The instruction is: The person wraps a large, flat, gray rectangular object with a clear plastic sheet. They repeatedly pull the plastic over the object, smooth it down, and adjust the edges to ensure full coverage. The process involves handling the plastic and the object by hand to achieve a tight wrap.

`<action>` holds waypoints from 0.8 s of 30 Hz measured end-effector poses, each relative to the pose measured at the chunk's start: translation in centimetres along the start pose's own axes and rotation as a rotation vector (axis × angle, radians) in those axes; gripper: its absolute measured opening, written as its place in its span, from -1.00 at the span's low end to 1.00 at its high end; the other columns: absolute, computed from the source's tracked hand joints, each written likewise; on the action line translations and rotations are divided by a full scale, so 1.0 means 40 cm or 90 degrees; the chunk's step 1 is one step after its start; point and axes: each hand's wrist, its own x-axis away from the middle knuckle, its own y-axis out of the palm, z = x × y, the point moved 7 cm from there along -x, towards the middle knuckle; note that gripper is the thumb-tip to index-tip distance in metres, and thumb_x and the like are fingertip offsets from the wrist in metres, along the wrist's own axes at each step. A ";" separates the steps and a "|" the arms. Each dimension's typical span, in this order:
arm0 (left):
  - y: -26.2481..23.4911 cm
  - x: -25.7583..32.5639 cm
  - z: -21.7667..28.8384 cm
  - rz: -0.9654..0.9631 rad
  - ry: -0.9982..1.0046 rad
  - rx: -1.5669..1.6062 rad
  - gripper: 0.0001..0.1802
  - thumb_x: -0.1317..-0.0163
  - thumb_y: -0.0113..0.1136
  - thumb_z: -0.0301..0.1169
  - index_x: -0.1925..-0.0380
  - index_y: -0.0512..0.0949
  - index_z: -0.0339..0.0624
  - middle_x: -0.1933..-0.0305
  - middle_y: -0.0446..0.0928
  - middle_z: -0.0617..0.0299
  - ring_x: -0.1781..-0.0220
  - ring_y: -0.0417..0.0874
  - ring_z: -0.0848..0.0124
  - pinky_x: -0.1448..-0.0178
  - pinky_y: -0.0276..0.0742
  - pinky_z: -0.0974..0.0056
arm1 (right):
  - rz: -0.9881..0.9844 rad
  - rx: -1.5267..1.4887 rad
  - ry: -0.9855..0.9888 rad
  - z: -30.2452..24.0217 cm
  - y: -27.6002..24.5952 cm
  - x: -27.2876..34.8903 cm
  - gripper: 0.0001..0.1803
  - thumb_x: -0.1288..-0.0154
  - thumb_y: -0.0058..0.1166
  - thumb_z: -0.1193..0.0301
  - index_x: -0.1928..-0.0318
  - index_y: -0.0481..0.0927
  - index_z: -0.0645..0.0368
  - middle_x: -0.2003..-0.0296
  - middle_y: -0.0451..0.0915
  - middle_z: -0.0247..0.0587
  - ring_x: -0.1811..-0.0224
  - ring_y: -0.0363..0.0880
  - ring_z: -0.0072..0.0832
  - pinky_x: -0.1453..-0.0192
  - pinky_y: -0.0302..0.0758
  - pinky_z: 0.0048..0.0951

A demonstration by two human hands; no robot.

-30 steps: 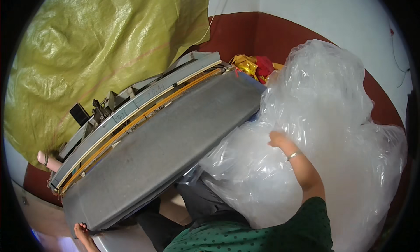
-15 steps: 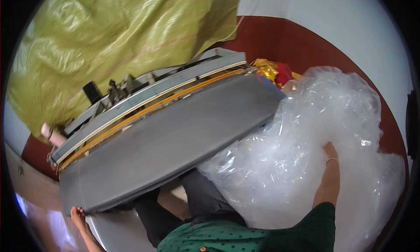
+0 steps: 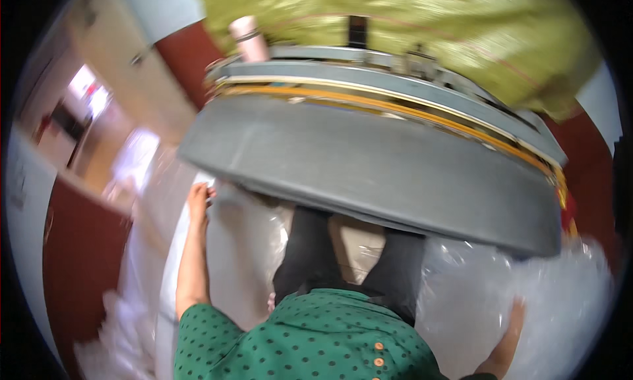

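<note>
My left hand (image 3: pixel 199 198) is held below the left end of the long grey padded board (image 3: pixel 369 162), apart from it. Its fingers are curled in; whether something thin sits between them I cannot make out. Beside it a sheet of translucent plastic (image 3: pixel 241 254) lies left of my legs. My right hand (image 3: pixel 517 309) is down on a heap of clear plastic film (image 3: pixel 560 301) at the right, its fingers smeared by motion and partly lost in the film.
Behind the board runs a grey metal frame (image 3: pixel 330 72) with an orange strip (image 3: pixel 316 94). A pink bottle (image 3: pixel 249 40) stands at its left end. Yellow-green sheeting (image 3: pixel 461 17) hangs behind. More clear film (image 3: pixel 112 334) lies by the red-and-white wall; a doorway (image 3: pixel 82 116) opens at far left.
My view has swung left, bringing the doorway in. My left hand has come off the board's left corner. My right hand stays on the plastic film, now lower in view.
</note>
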 end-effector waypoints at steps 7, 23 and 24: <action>-0.294 -0.070 -0.108 0.196 -0.014 -0.083 -0.86 -0.20 0.00 -0.40 0.31 0.49 -0.19 0.45 0.53 0.30 0.48 0.48 0.56 0.46 0.35 0.45 | 0.170 -0.082 -0.049 -0.031 -0.362 -0.149 -0.84 -0.04 -0.03 0.45 0.44 0.50 0.33 0.41 0.51 0.08 0.30 0.48 -0.06 0.19 0.37 -0.11; -0.208 -0.121 -0.150 0.083 0.312 -0.713 -0.65 -0.03 -0.08 -0.63 0.13 0.48 -0.22 -0.05 0.45 0.06 -0.13 0.41 0.15 -0.12 0.40 0.16 | 0.584 -0.380 -0.690 -1.477 -1.224 0.377 -0.92 -0.12 0.02 0.55 0.33 0.48 0.24 0.31 0.46 -0.11 0.19 0.45 -0.22 0.13 0.41 -0.34; -0.242 -0.075 -0.143 0.101 0.306 -0.698 -0.65 -0.01 -0.07 -0.63 0.15 0.50 -0.22 0.01 0.48 0.07 -0.08 0.45 0.15 -0.07 0.42 0.16 | 0.579 -0.411 -0.690 -1.482 -1.219 0.369 -0.92 -0.12 0.01 0.56 0.33 0.47 0.24 0.31 0.46 -0.11 0.19 0.44 -0.22 0.13 0.41 -0.34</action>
